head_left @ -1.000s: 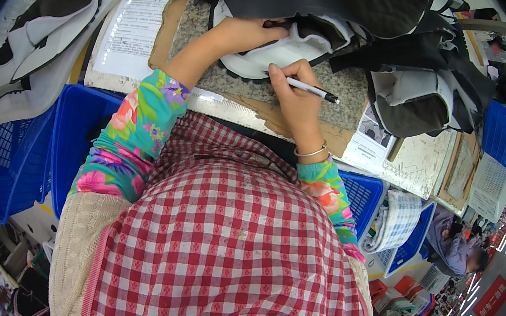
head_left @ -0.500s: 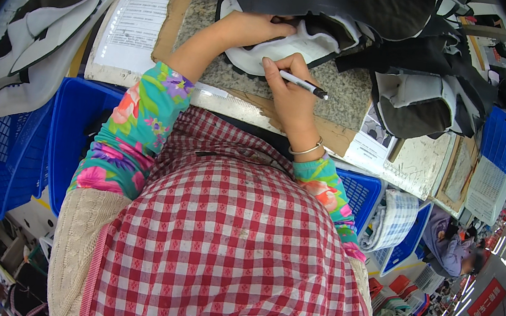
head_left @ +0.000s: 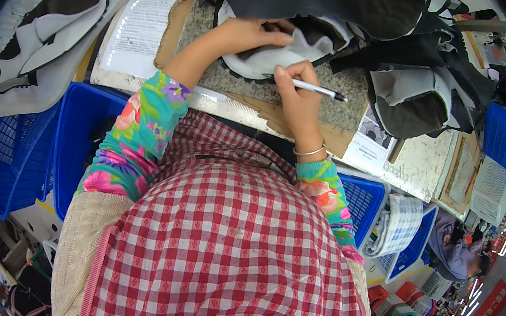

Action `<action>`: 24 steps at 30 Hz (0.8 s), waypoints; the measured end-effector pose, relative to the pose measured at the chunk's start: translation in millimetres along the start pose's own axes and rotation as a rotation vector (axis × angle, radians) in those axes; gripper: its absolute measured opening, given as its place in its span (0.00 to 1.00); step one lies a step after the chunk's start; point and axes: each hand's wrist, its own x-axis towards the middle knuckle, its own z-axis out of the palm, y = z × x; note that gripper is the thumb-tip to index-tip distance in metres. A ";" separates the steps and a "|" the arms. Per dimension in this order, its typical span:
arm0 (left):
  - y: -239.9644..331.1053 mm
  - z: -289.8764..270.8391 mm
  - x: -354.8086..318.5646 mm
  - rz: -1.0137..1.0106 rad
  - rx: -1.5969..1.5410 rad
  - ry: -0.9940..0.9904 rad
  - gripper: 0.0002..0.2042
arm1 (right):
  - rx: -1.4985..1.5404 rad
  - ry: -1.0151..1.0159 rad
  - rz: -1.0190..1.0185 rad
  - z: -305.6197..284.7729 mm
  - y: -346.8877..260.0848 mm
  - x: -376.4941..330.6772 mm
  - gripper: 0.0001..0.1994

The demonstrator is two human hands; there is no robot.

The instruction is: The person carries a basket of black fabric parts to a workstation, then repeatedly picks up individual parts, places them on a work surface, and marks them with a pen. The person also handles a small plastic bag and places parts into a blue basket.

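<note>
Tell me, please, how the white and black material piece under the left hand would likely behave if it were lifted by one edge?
The white and black piece curves and folds under the left hand, so it would probably flop rather than stay flat. It looks thin, so likely light. The right hand holds a pen on it, suggesting it needs pinning to stay put.

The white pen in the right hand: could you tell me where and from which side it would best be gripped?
Probably at the bare middle of the white pen's barrel, from above. It lies nearly flat over the stone slab, dark end pointing right, and the right hand pinches its left end, so only the right stretch is free. The left hand presses the white piece beside it.
</note>
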 end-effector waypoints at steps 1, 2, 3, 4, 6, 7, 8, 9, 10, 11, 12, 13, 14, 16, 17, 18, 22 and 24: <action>3.2 1.2 -2.8 0.027 -0.078 -0.042 0.30 | 0.014 0.027 0.013 -3.1 -0.9 -1.8 0.12; 7.0 1.7 -5.8 0.151 -0.217 -0.035 0.36 | 0.026 0.068 0.002 -6.7 -1.7 -3.3 0.12; 12.0 7.0 -6.9 0.310 -0.558 -0.047 0.38 | 0.140 0.084 0.040 -7.4 -2.0 -4.8 0.12; 17.7 13.6 -8.2 0.396 -0.861 -0.027 0.40 | 0.159 0.065 -0.006 -8.4 -1.7 -5.7 0.12; 33.0 24.8 -8.9 0.302 -1.311 0.093 0.37 | 0.106 0.035 -0.073 -8.2 0.4 -7.8 0.12; 43.0 28.8 -6.6 0.179 -1.468 0.242 0.33 | 0.045 0.022 -0.118 -8.9 2.0 -9.4 0.12; 54.6 32.2 -3.6 0.077 -1.430 0.360 0.26 | -0.029 0.008 -0.138 -9.2 4.0 -10.4 0.12; 67.0 32.9 -4.2 0.040 -1.510 0.347 0.23 | 0.019 -0.009 -0.120 -10.0 6.2 -11.7 0.12; 81.3 31.7 -3.7 -0.028 -1.580 0.366 0.21 | 0.009 -0.007 -0.143 -11.6 8.0 -13.9 0.12; 97.7 29.3 -5.1 0.068 -1.635 0.284 0.19 | 0.003 -0.005 -0.173 -12.7 9.8 -14.4 0.12; 116.5 25.9 -6.2 0.179 -1.577 0.254 0.18 | -0.012 0.006 -0.175 -14.2 10.6 -15.7 0.12; 136.3 21.3 -5.8 0.294 -1.524 0.214 0.19 | 0.063 -0.011 -0.151 -15.3 11.1 -16.2 0.12; 158.0 14.1 -2.9 0.380 -1.460 0.166 0.19 | 0.122 -0.031 -0.109 -16.8 10.9 -17.7 0.12; 202.2 4.4 12.5 0.704 -1.429 -0.051 0.21 | 0.103 -0.057 -0.099 -17.8 10.5 -19.3 0.12; 226.6 0.8 31.1 0.800 -1.325 -0.020 0.19 | 0.102 -0.064 -0.093 -17.5 10.2 -19.9 0.12; 250.1 -1.5 52.4 0.841 -1.326 -0.023 0.17 | 0.099 -0.068 -0.084 -17.3 10.0 -20.3 0.11; 282.0 -23.0 121.3 0.532 -1.076 -0.116 0.21 | 0.151 -0.066 -0.047 -15.6 11.4 -19.7 0.12; 258.0 -50.7 144.1 0.037 -0.738 -0.203 0.23 | 0.076 -0.061 -0.058 -16.9 12.0 -20.4 0.12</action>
